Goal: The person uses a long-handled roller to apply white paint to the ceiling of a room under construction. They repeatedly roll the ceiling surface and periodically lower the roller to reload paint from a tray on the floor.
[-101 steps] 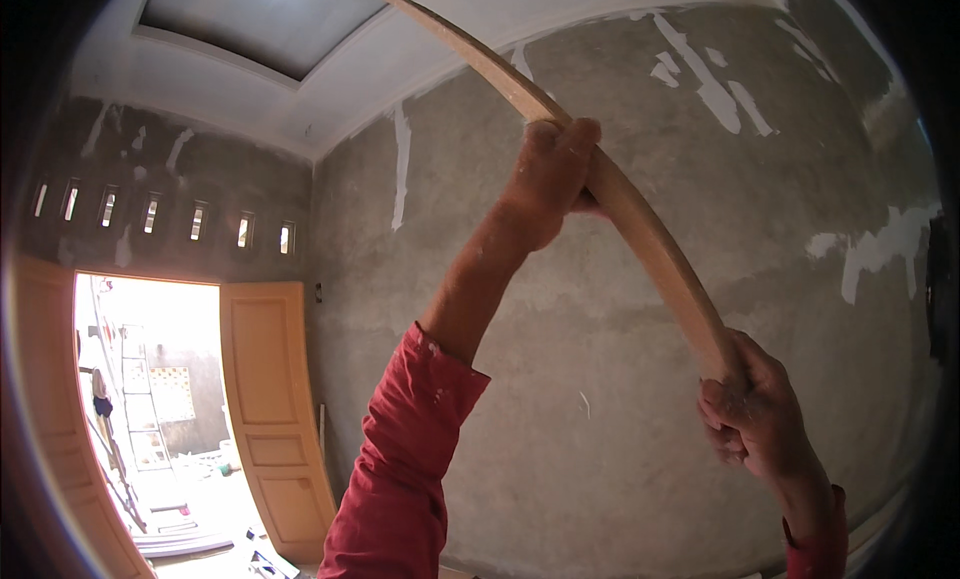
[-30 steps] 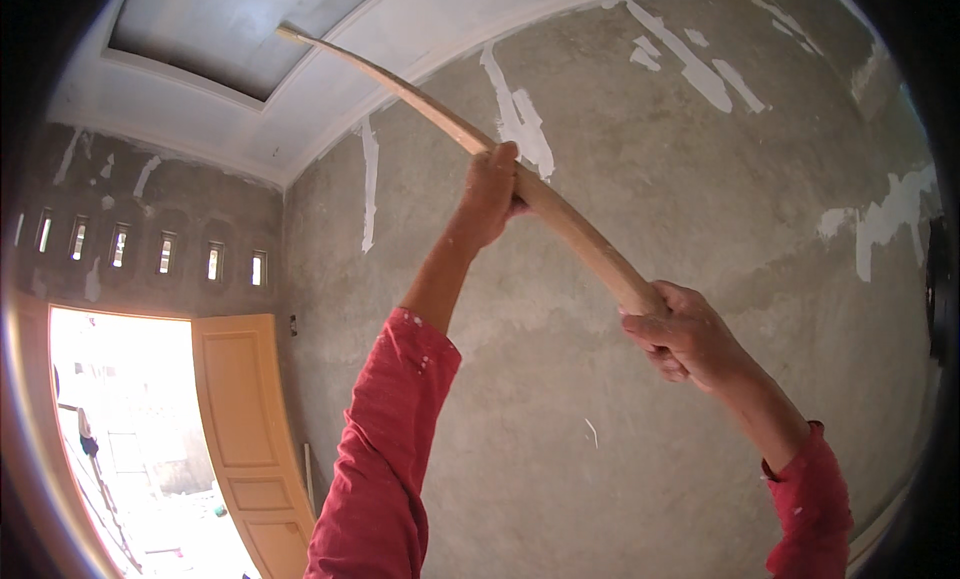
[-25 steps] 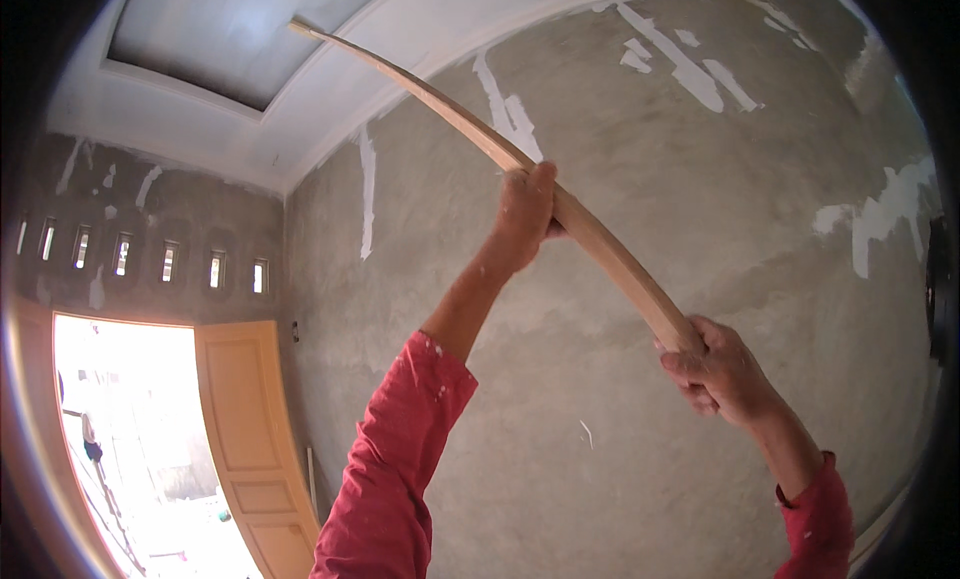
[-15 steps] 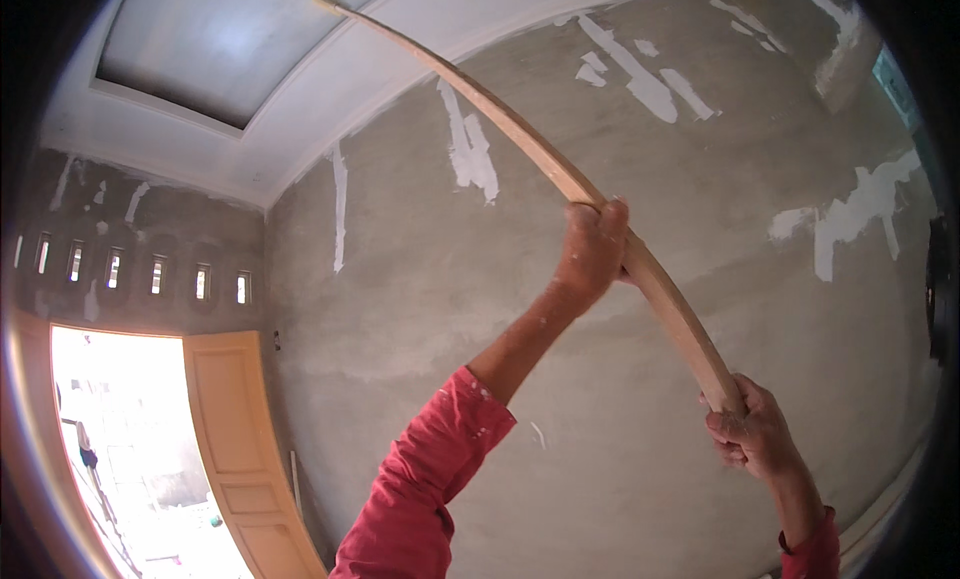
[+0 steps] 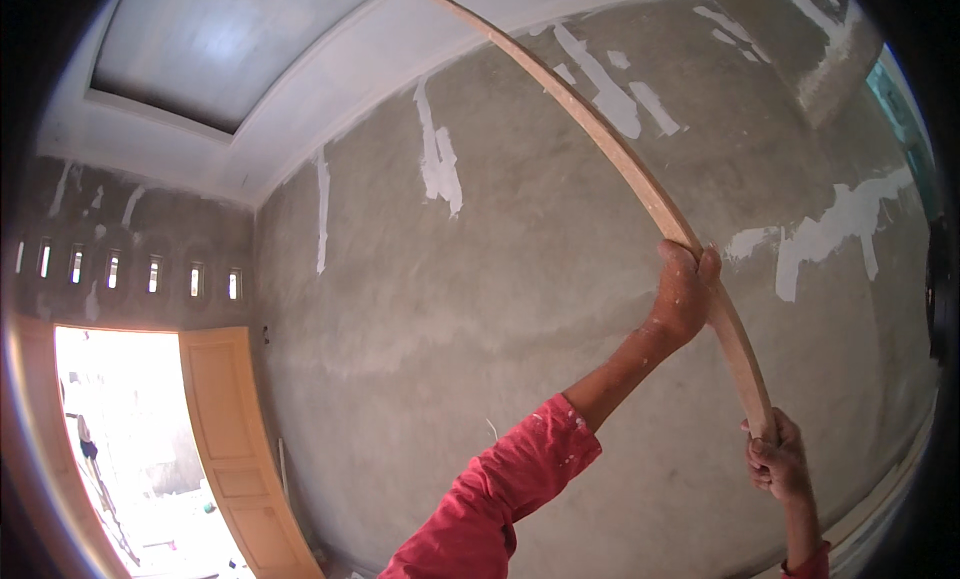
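Observation:
A long wooden pole [image 5: 610,139] slants from the lower right up to the ceiling, its line bent by the lens. My left hand [image 5: 688,291] is wrapped round its middle stretch, thumb uppermost. Lower down, my right hand [image 5: 778,457] grips the pole's bottom end with the fingers curled round it. The pole's upper end meets the edge of the recessed white ceiling [image 5: 330,69] at the top of the picture, where its tip is partly cut off. Both arms wear red sleeves, and pale specks dot the left cuff and wrist.
A grey plastered wall [image 5: 400,309] with white filler patches [image 5: 610,89] stands ahead. At the left an orange-brown wooden door leaf [image 5: 225,409] hangs beside a bright doorway [image 5: 130,429]. Small slot vents [image 5: 155,274] run above it. A dark object [image 5: 938,289] sits at the right rim.
The pole has shifted to the right, its tip moving up and right along the ceiling. Both hands moved right and downward with it, keeping their hold. The view has turned slightly.

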